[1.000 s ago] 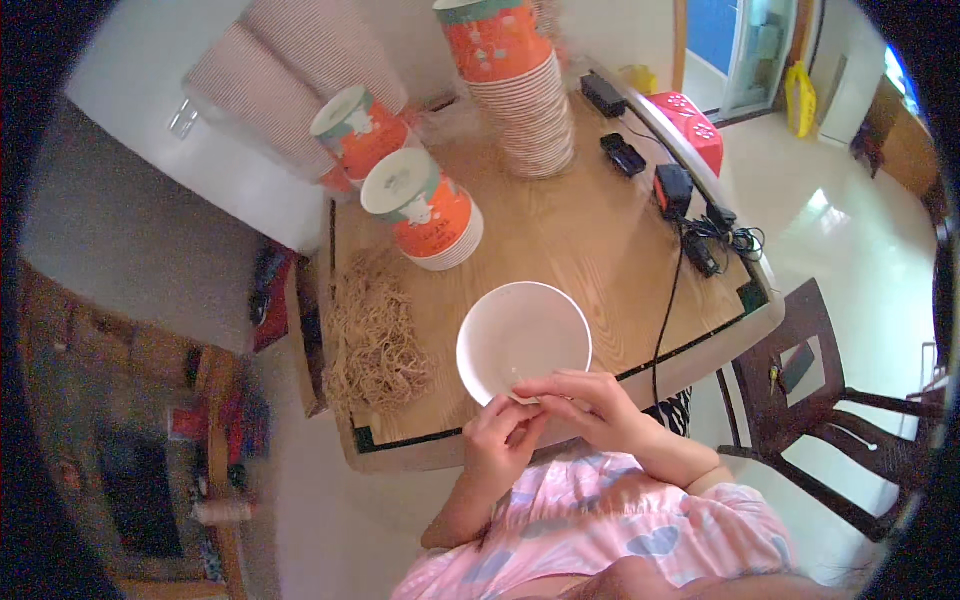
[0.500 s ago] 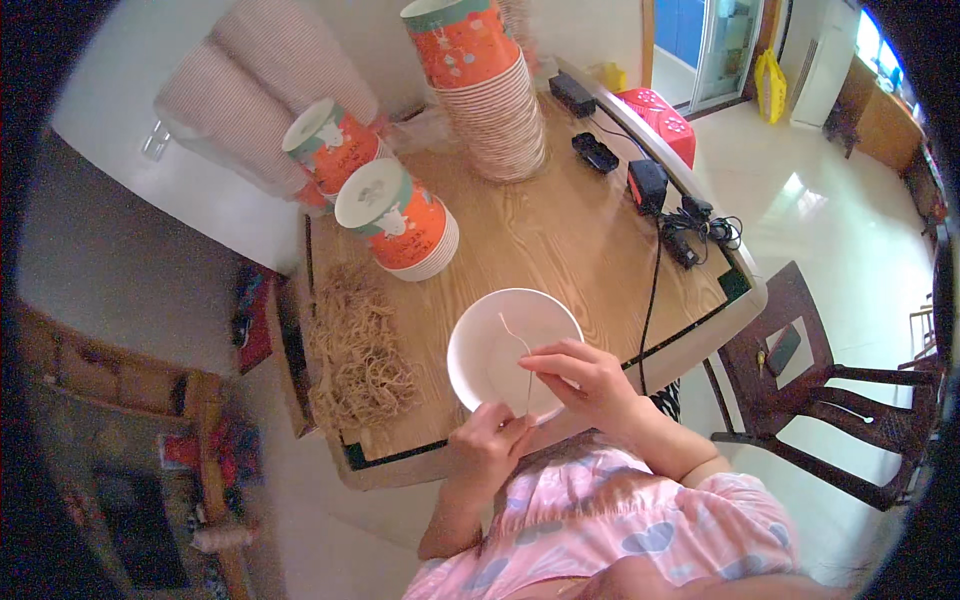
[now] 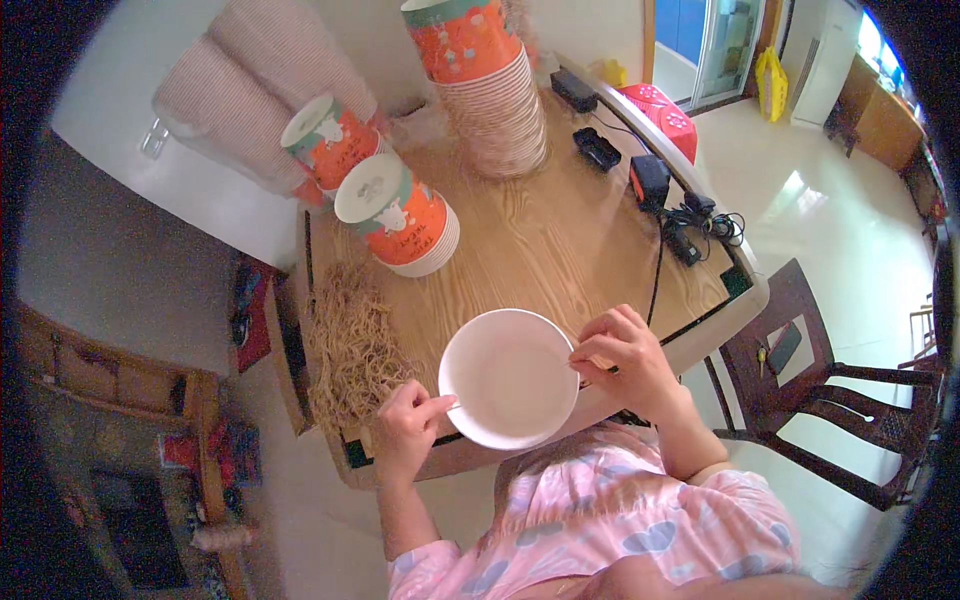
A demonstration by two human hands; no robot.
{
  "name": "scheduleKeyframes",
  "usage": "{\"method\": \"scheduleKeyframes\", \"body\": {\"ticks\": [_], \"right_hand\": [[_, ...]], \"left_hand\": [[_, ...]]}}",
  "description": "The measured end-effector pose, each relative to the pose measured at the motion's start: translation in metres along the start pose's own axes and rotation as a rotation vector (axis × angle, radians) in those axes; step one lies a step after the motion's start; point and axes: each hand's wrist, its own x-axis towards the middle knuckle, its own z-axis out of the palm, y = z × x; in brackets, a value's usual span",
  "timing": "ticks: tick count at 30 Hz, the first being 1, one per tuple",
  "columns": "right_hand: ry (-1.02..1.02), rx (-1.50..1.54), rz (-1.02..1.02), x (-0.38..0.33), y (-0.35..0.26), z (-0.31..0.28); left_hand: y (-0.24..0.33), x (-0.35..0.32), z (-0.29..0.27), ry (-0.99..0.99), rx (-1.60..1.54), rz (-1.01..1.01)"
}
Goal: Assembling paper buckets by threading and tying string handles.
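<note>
A white paper tub (image 3: 510,385) stands at the table's near edge with its open mouth toward me. At its left rim is my left hand (image 3: 408,425), thumb and finger pinched together, a tiny pale bit showing at the tips. My right hand (image 3: 628,360) pinches at the right rim, fingers curled. What either pinch holds is too small to make out. Left of the tub lies a loose heap of tan twine (image 3: 355,345).
Orange-and-green printed tubs (image 3: 410,230) stand nested upside down behind the twine, with a taller stack (image 3: 495,110) farther back. Black adapters and a coiled cable (image 3: 690,230) lie along the right edge. A dark chair (image 3: 790,350) stands at the right.
My hands have moved apart, from over the tub's mouth to its two sides. The pale string held between them no longer shows there. The tub now sits slightly lower in view.
</note>
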Motion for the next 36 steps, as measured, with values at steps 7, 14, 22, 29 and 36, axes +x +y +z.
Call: {"method": "scheduleKeyframes", "body": {"ticks": [7, 14, 22, 29, 36], "right_hand": [[0.023, 0.029, 0.014, -0.007, -0.004, -0.007], [-0.165, 0.187, -0.181, 0.000, -0.036, 0.033], [-0.075, 0.120, -0.040, -0.003, -0.024, 0.025], [-0.022, 0.167, 0.127, -0.006, -0.011, 0.018], [-0.060, 0.211, 0.031, 0.001, -0.010, 0.009]], "left_hand": [[0.012, 0.000, -0.019, 0.001, 0.120, -0.004], [0.080, 0.000, -0.005, 0.090, -0.510, 0.011], [0.090, 0.006, 0.044, 0.154, -0.802, -0.270], [0.085, 0.013, 0.051, 0.298, -0.656, -0.222], [0.084, 0.013, 0.052, 0.286, -0.686, -0.254]]}}
